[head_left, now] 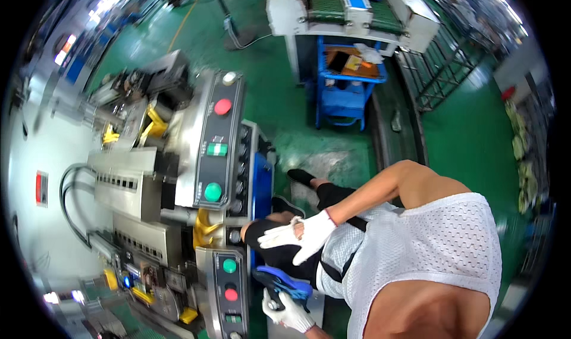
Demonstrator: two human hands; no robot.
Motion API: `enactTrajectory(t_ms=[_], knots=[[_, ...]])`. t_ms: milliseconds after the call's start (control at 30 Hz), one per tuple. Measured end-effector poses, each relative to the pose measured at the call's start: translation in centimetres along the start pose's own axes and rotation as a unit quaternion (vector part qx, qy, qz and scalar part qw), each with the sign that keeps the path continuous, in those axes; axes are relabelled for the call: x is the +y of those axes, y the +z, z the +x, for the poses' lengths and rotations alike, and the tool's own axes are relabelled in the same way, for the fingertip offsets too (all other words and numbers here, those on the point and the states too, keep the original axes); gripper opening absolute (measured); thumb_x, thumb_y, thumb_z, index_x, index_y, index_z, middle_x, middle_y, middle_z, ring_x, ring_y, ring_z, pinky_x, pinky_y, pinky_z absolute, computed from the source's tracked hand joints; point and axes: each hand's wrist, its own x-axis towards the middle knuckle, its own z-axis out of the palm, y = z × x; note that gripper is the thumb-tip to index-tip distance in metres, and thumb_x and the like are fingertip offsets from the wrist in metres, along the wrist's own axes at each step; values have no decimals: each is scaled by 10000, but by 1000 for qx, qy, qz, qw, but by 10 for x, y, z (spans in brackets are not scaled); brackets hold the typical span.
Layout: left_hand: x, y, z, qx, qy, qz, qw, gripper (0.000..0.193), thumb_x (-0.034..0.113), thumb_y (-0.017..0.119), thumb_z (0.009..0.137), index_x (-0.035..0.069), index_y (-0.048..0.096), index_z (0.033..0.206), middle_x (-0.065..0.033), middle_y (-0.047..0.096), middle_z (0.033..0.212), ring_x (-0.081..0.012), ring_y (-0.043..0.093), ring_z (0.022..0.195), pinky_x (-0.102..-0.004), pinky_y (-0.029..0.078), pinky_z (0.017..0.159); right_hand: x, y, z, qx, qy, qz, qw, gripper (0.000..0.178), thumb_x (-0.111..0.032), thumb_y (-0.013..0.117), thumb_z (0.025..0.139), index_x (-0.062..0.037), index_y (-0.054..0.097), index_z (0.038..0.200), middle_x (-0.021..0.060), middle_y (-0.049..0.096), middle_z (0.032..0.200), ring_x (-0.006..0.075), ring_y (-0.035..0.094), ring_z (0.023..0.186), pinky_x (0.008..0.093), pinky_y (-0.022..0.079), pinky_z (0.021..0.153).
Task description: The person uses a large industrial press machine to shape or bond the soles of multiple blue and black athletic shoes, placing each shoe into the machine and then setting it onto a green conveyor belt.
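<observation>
Head camera shows the white-gloved left hand (288, 313) nearest, its fingers clamped on what looks like a blue-and-black shoe upper (291, 282), low beside a near push-button panel (239, 280). Just beyond, the white-gloved right hand (303, 238) has its fingers spread apart, holding nothing, above black shorts (306, 272). Farther left sit a yellow curved part (203, 229) and a second push-button panel (217, 127); far off stand a blue cart (351, 108) and a conveyor machine (357, 21). Handling the upper seems the step in hand; the next move probably calls for a steady two-handed grip.
</observation>
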Motion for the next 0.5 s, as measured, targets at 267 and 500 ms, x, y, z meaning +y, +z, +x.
enactTrajectory(t_ms=[267,500], knots=[[250,175,32,-179,144,-267,936,462,53,707,930,-49,576,1361,-170,648,1326,-241,625,1129,-375,522,996,-36,-97,-87,282,134,-271,911,934,-261,805,795,8,351,1566,292,273,1646,493,282,1528,536,303,1255],[341,249,3,-425,413,-333,733,883,-127,697,862,-25,227,1602,-244,346,1635,-372,363,1525,-448,308,1257,18,-292,-128,691,47,-342,635,920,-289,835,818,72,382,1533,297,461,1522,399,455,1448,447,378,1206]])
